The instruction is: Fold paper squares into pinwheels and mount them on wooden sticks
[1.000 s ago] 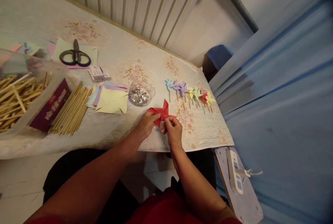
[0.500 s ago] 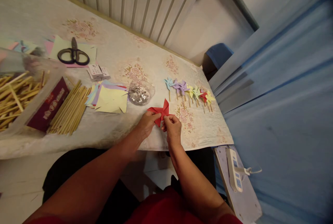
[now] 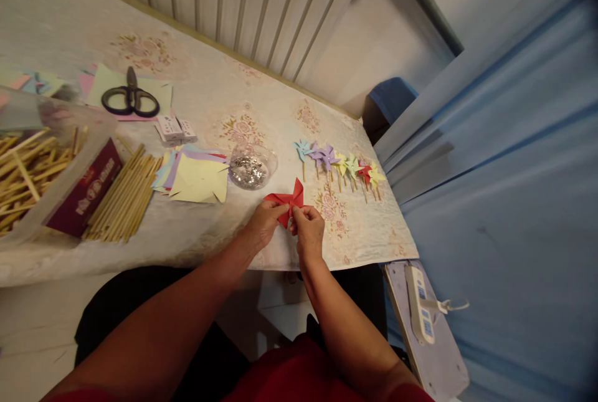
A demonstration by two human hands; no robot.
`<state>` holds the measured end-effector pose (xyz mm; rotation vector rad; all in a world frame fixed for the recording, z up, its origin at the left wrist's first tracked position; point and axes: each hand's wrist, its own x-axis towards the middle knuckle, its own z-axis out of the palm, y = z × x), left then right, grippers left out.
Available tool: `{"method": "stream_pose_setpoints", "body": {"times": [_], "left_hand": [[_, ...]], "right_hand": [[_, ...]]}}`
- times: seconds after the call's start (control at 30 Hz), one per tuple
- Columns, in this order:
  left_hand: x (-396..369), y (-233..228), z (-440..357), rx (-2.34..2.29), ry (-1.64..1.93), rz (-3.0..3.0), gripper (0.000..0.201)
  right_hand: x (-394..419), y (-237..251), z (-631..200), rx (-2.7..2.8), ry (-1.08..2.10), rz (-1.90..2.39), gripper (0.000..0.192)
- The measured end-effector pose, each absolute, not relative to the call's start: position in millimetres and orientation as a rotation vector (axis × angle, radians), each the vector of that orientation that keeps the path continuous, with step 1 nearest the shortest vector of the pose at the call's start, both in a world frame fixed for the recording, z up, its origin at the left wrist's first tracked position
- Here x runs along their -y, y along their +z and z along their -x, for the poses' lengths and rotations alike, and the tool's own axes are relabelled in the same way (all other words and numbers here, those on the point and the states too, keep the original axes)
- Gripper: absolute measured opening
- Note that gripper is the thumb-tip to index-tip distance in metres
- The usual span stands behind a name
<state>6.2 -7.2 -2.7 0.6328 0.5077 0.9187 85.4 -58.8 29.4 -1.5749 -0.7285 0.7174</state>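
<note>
One red pinwheel (image 3: 297, 192), left hand (image 3: 263, 224) pinching its left side, right hand (image 3: 309, 227) pinching near its centre

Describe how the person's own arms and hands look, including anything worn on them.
The left hand and right hand are bare, with no gloves, watch or bracelet showing. Both forearms are uncovered too. Red sleeves show at the bottom edge, matching the red top.

Light is dim (the edges look stretched).
</note>
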Motion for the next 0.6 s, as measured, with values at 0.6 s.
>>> {"method": "stream_pose_setpoints", "body": {"times": [0.6], "left_hand": [[9.3, 7.4, -3.7, -0.512, 0.939, -0.581, 0.018]], "right_hand": [[55.7, 21.6, -83.5, 0.697, 0.676, 1.589, 0.024]]}}
